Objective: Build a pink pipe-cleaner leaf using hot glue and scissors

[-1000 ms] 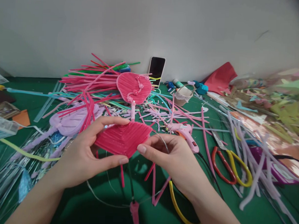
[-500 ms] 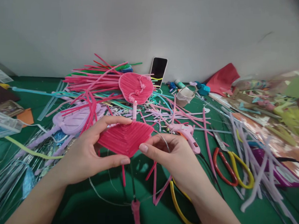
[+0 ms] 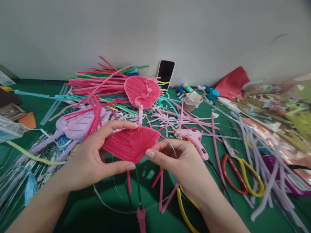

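Between my hands is a deep-pink, diamond-like piece of pipe cleaners (image 3: 133, 143) laid in close rows that meet at a centre ridge. My left hand (image 3: 99, 155) grips its left side, fingers along the top edge and thumb at the lower point. My right hand (image 3: 174, 160) is closed at the right edge, thumb tip against it; its other fingertips are hidden. A thin clear wire (image 3: 107, 205) loops below and passes over my right fingers. Behind the piece stands a round pink pipe-cleaner fan (image 3: 143, 92) with beaded flowers and a wrapped handle.
A pink glue gun (image 3: 193, 138) lies behind my right hand, with red-and-yellow-handled scissors (image 3: 242, 175) farther right. Loose pipe cleaners (image 3: 95, 83) heap at the back left. A phone (image 3: 165, 74) leans on the wall. A pink-handled tool (image 3: 142, 220) lies in front.
Hardly anything differs: both hands keep the same hold on the pink piece. The whole view has shifted very slightly.
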`<action>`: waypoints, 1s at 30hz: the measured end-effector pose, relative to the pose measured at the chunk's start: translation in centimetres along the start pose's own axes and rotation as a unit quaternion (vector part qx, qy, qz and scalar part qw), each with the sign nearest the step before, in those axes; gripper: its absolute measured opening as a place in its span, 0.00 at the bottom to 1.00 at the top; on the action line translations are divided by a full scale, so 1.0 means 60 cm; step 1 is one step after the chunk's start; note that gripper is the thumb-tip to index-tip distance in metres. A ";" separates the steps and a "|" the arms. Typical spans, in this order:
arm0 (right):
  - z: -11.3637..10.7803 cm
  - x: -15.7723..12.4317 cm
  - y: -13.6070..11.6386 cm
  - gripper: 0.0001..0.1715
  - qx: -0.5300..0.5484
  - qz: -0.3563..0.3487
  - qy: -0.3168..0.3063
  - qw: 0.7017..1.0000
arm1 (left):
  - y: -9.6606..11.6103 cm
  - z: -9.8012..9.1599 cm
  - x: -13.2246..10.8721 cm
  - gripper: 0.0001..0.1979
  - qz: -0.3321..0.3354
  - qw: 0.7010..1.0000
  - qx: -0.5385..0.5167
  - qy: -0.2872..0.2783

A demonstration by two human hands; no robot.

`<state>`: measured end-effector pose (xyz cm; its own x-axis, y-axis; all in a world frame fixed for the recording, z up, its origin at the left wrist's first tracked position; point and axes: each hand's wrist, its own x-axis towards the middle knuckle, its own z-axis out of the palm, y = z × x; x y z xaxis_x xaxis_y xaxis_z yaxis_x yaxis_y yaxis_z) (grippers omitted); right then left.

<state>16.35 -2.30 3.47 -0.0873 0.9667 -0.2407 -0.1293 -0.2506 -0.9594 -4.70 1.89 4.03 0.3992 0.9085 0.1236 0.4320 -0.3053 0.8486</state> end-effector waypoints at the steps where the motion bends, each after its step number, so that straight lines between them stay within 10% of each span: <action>1: 0.000 0.000 0.000 0.12 -0.001 0.000 0.000 1.000 | 0.001 0.001 0.001 0.32 -0.003 1.000 -0.002 0.003; 30: 0.000 0.006 0.003 0.13 -0.028 0.002 0.007 1.000 | 0.020 0.012 0.005 0.26 -0.034 0.999 -0.033 0.009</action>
<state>16.31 -1.99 3.23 -0.0745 0.9665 -0.2456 -0.0730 -0.2509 -0.9653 -3.48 1.56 4.74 0.3554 0.9318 0.0743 0.4025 -0.2243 0.8875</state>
